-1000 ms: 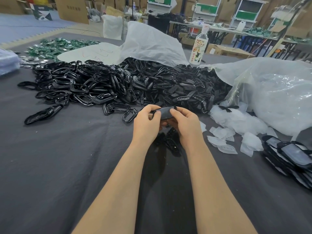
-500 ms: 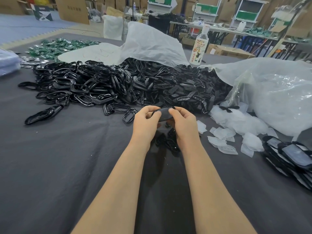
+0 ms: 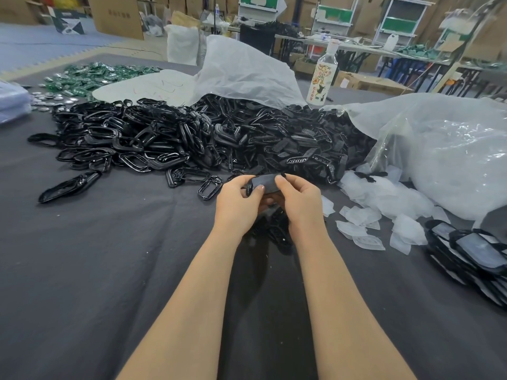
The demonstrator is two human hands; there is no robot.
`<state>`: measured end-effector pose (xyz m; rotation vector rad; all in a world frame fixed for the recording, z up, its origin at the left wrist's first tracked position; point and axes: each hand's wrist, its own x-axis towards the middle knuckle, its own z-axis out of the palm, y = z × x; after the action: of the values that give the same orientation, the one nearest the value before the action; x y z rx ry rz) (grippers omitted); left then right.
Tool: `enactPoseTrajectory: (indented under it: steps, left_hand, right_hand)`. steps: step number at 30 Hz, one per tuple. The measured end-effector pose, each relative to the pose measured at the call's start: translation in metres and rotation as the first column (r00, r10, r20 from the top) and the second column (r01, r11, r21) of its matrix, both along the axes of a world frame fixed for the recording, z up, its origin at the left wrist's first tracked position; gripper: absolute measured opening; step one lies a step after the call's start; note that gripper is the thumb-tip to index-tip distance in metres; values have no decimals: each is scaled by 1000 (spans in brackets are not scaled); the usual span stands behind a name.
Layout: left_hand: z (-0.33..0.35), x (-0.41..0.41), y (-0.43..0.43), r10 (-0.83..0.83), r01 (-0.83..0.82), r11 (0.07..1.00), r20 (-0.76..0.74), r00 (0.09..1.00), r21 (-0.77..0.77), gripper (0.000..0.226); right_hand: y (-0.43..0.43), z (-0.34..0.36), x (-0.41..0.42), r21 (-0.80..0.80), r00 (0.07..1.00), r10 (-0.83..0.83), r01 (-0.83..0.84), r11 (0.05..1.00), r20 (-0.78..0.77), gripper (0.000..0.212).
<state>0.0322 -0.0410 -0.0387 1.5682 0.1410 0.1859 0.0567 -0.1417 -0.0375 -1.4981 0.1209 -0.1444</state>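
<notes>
both hands (image 3: 270, 200) pinching black part (image 3: 264, 182), black pile (image 3: 208, 138) just beyond

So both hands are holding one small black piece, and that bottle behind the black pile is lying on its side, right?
Not quite. The head view shows the bottle standing upright, not lying down, behind the black pile. The rest holds: the left hand and right hand both hold one small black piece.
</notes>
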Motion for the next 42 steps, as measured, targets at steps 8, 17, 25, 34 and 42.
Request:
enactPoseTrajectory:
  steps: [8,17,25,34,42]
  left_hand:
    - [-2,1,2,-20,24,996,-43,999,87,24]
    - [-5,1,1,60,-57,996,-41,997,64,26]
    - [-5,1,3,106,-107,994,-39,994,-14,25]
    - [-1,-3,3,123,-120,991,-33,992,62,28]
    - [-1,-2,2,149,-147,988,-41,988,51,26]
  right_hand:
    - [-9,-1,2,-326,998,55,-47,944,14,18]
    - [-14,0,0,-290,999,-5,18,957,46,13]
    - [-14,0,-1,-345,996,89,-77,935,18,18]
    - [-14,1,-2,-303,993,112,-93,948,44,18]
    - [-8,-2,0,-378,995,63,-31,925,74,20]
